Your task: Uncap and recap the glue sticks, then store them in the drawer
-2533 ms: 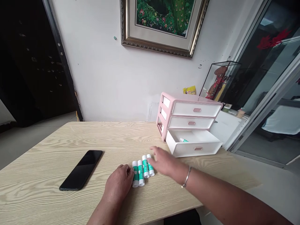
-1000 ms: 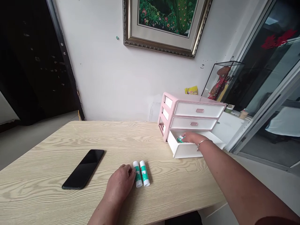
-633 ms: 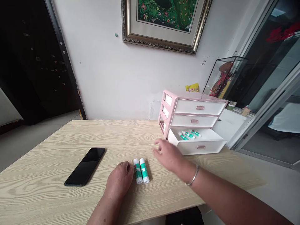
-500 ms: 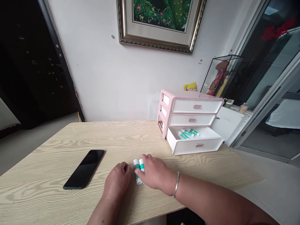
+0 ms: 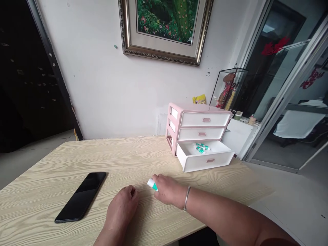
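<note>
My right hand [image 5: 167,189], a bracelet on its wrist, is closed around a white and green glue stick [image 5: 152,183]. Its white end sticks out tilted to the left, just above or on the wooden table [image 5: 123,153]. Whether a second stick sits inside this grip is hidden. My left hand [image 5: 122,204] rests on the table to the left, fingers curled in, with nothing seen in them. Beyond the hands, the bottom drawer [image 5: 197,166] of a pink and white drawer unit [image 5: 176,111] is pulled out. Several similar glue sticks [image 5: 200,149] lie in it.
A black phone [image 5: 80,197] lies on the table left of my left hand. Behind the drawer unit are a yellow packet [image 5: 200,99] and a glass case [image 5: 228,87]. A framed picture [image 5: 161,54] hangs on the wall. The table's front edge runs below my right forearm.
Two glue sticks lay side by side between my hands; my right hand has closed and tilted the visible one. The other is out of sight. My view has shifted, and my left hand stays curled.
</note>
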`<state>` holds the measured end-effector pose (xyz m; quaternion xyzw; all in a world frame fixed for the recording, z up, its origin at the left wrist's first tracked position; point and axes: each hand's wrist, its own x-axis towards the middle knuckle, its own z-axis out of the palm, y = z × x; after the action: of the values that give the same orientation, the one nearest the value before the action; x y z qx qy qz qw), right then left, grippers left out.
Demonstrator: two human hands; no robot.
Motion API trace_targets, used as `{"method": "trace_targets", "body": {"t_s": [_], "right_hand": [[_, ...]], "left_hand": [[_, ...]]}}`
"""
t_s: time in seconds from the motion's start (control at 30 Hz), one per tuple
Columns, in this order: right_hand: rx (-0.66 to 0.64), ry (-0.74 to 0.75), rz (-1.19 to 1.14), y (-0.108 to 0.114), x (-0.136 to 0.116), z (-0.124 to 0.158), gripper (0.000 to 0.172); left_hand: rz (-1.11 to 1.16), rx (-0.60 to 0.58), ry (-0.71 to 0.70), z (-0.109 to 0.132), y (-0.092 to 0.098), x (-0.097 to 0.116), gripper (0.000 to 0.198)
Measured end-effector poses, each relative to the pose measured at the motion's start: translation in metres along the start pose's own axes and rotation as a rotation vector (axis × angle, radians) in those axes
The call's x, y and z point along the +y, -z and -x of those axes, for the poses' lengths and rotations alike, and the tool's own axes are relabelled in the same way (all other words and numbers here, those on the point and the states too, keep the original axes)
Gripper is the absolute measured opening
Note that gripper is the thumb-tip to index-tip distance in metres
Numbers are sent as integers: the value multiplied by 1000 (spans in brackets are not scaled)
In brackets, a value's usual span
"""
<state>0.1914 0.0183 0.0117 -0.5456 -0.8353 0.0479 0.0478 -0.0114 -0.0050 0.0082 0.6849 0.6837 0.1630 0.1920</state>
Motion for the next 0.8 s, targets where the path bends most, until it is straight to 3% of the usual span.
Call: {"method": "trace_targets", "body": {"t_s": [0.13, 0.3, 0.4, 0.5, 0.67, 0.8], "right_hand": [[113, 16, -2, 43, 42, -2, 40], [288, -202, 10, 111, 105, -8, 39], [264, -330, 35, 135, 134, -7, 42], [134, -404, 28, 143, 150, -6, 43], [-25, -510, -16, 135, 156, -11, 34], [-71, -578, -84, 132, 157, -13, 36]], "left_hand": [[-13, -6, -5, 1, 1, 1, 32], [-15, -10, -20, 2, 1, 1, 30], [-28, -7, -30, 2, 0, 1, 29], [-29, -8, -41, 2, -1, 0, 26], [3, -18, -36, -1, -2, -1, 26], [5, -24, -39, -2, -1, 0, 26]]}}
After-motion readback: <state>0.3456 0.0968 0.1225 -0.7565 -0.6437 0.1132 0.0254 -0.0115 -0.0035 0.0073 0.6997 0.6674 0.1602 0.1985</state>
